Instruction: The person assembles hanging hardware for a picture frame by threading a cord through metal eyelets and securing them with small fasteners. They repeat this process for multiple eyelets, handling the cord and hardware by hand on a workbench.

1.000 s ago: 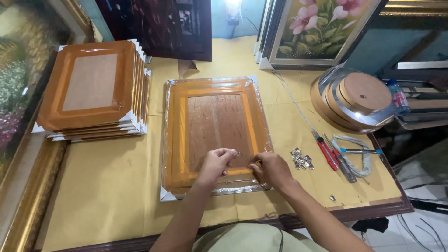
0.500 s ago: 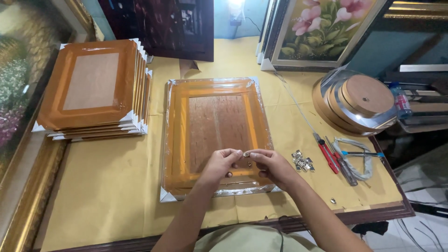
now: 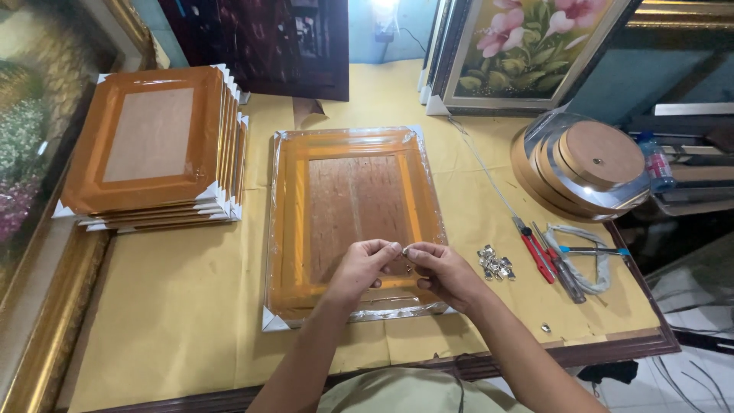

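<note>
Both hands, left hand point(image 3: 365, 265) and right hand point(image 3: 442, 271), pinched a small metal piece point(image 3: 403, 249) over the wrapped frame point(image 3: 353, 222); clips point(image 3: 495, 262), screwdrivers point(image 3: 547, 258) lay right, frame stack point(image 3: 157, 149) left.

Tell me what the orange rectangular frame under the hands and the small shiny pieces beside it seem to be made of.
The orange rectangular frame looks like glossy wood or moulding under clear plastic wrap, which glints at the edges. Its brown back panel seems to be matte fibreboard or plywood with a streaked grain. The small shiny pieces look like bright metal. The left hand and right hand pinch something too small to tell.
</note>
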